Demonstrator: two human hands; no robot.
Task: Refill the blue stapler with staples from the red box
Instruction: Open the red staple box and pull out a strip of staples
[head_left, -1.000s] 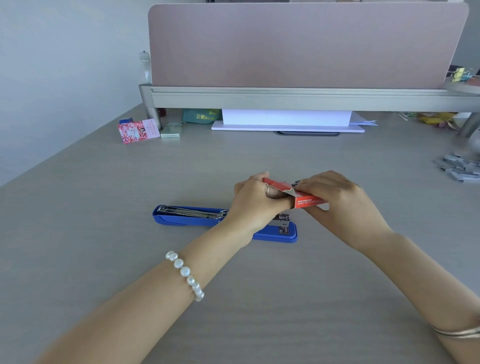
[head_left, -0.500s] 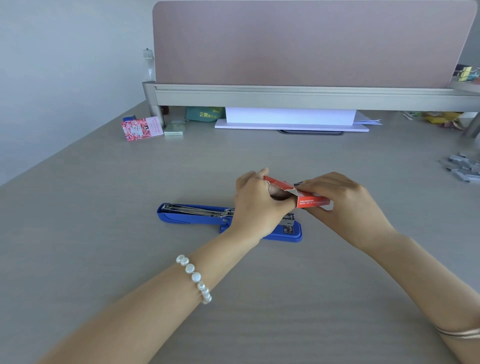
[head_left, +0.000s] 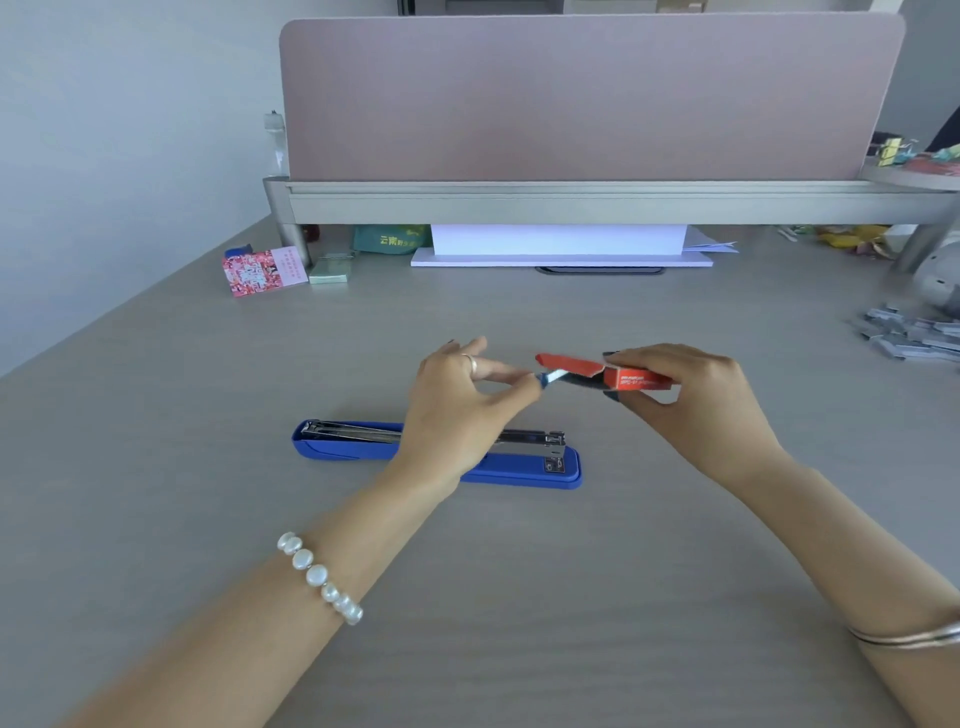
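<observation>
The blue stapler (head_left: 524, 467) lies flat on the grey desk, opened out lengthwise with its metal staple channel facing up. Above it my right hand (head_left: 696, 395) grips the small red box (head_left: 631, 378), whose flap stands open toward the left. My left hand (head_left: 462, 410) pinches the end of a silvery strip of staples (head_left: 555, 378) that sticks out of the box's open end. My left wrist hides the middle of the stapler.
A pink divider (head_left: 587, 98) on a grey rail closes off the back. Under it lie a white paper stack (head_left: 561, 249), a green pouch (head_left: 389, 239), a pink card box (head_left: 262, 271) and a staple pack (head_left: 330, 270). Loose grey clips (head_left: 909, 335) lie at the right.
My hands have drawn apart: the left has pulled a strip of staples partway out of the red box, which the right hand has shifted slightly right. The stapler has not moved.
</observation>
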